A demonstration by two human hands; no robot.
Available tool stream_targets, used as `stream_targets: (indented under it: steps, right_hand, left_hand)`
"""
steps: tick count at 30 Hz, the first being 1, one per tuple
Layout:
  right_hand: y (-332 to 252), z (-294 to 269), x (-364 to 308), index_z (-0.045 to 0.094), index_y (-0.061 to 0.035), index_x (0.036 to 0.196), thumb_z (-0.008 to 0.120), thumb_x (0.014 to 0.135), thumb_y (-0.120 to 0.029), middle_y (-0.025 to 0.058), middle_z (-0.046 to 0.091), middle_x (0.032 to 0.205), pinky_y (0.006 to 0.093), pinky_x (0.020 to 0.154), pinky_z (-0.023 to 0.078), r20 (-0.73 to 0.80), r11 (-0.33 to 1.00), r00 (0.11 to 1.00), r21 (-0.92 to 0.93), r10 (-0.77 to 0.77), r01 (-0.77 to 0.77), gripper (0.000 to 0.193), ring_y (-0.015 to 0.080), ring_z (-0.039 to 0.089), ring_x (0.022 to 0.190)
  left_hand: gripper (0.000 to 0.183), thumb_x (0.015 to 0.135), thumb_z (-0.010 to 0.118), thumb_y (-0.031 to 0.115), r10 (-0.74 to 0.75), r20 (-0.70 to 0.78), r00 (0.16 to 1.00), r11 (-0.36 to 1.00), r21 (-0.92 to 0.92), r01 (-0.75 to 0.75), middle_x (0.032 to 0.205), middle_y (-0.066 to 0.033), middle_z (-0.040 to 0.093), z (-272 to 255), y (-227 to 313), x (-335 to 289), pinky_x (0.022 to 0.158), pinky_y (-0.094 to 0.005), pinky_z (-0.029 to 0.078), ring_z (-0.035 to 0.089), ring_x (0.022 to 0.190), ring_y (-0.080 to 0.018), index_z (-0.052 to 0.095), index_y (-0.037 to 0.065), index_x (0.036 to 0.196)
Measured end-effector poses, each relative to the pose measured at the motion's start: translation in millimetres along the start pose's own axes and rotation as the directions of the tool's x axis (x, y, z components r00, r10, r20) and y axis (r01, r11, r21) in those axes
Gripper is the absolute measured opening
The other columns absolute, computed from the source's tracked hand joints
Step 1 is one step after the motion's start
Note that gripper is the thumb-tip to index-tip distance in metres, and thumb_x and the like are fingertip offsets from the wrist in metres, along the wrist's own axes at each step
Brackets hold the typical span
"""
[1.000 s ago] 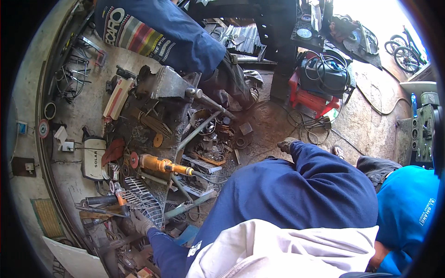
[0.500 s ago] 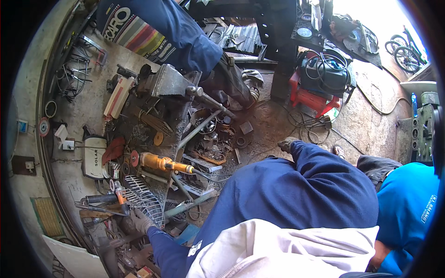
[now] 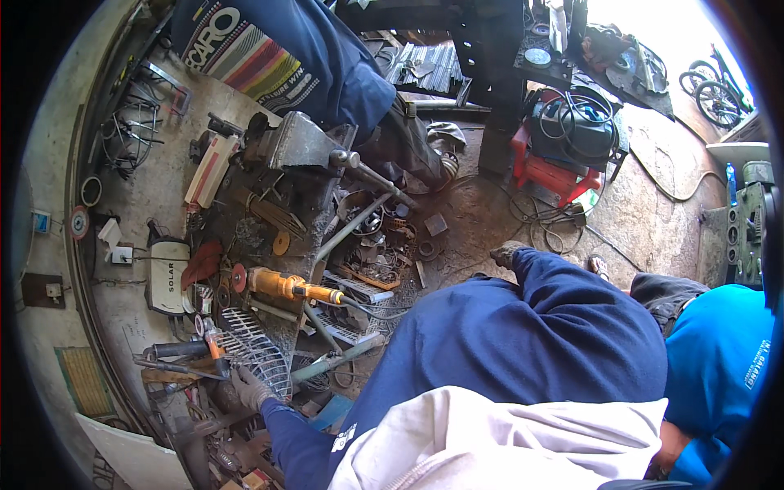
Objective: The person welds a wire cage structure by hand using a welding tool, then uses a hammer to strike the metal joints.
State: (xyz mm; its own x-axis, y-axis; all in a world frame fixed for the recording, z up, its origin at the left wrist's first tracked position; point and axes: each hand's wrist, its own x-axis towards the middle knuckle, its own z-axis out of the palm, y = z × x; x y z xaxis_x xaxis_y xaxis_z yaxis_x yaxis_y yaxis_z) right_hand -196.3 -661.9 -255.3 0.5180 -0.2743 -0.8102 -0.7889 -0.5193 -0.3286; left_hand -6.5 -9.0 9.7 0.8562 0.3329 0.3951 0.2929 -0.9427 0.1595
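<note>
My left hand (image 3: pixel 250 387), in a grey glove, rests beside the lower edge of a curved metal grate (image 3: pixel 260 351). Close to its fingertips is a tool with an orange body and a black handle (image 3: pixel 181 349). The fingers are partly hidden, and whether they grip anything is unclear. An orange angle grinder (image 3: pixel 286 286) with a reddish disc lies on the cluttered workbench (image 3: pixel 287 255), its cord running toward me. My right hand (image 3: pixel 506 253), in a dark glove, is out past my knee, above the floor. Its fingers are too small and dark to read.
A bench vise (image 3: pixel 302 143) stands on the bench, with a person in a navy shirt (image 3: pixel 327 73) beyond. Another person in a blue shirt (image 3: pixel 719 367) is close on my right. A machine on a red stand (image 3: pixel 551 167) and loose cables (image 3: pixel 555 229) occupy the floor ahead.
The person beyond the vise has shifted slightly. Both my hands stay almost where they were.
</note>
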Motion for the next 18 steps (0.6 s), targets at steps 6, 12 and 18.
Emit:
stream_targets:
  steps: [6, 12, 18]
  right_hand:
    - [3.9, 5.0, 7.8, 0.073, -0.0106, 0.096, 0.047, 0.088, -0.051, 0.0109, 0.07, 0.095, 0.0405, 0.082, 0.047, -0.026, 1.0, 0.999, 0.008, 0.03, -0.03, 0.049, 0.0272, 0.065, 0.091]
    - [3.9, 1.7, 2.0, 0.073, -0.01, 0.096, 0.048, 0.088, -0.051, 0.0109, 0.07, 0.094, 0.0398, 0.08, 0.048, -0.013, 0.999, 0.999, 0.007, -0.037, 0.037, 0.049, 0.027, 0.066, 0.089]
    - [3.2, 2.5, 5.3, 0.073, -0.0098, 0.097, 0.047, 0.088, -0.051, 0.0107, 0.071, 0.093, 0.0395, 0.08, 0.048, -0.016, 1.0, 1.0, 0.017, 0.01, -0.009, 0.049, 0.0267, 0.066, 0.088]
  left_hand:
    - [0.054, 0.093, 0.049, 0.045, -0.014, 0.032, 0.999, 0.999, -0.038, 0.015, 0.127, -0.0204, 0.058, -0.7, 0.9, 0.0, 0.097, -0.039, 0.042, 0.055, 0.115, -0.0374, 0.057, 0.004, 0.127]
    - [0.054, 0.093, 0.049, 0.045, -0.028, 0.036, 0.999, 0.999, -0.046, 0.03, 0.129, -0.0203, 0.056, -1.2, 3.4, -0.4, 0.099, -0.0382, 0.041, 0.054, 0.117, -0.0366, 0.056, 0.004, 0.128]
    - [0.053, 0.093, 0.05, 0.044, -0.038, 0.026, 0.999, 0.998, -0.04, 0.039, 0.129, -0.0201, 0.056, 3.2, -2.3, 1.7, 0.099, -0.0383, 0.041, 0.054, 0.117, -0.0364, 0.056, 0.004, 0.128]
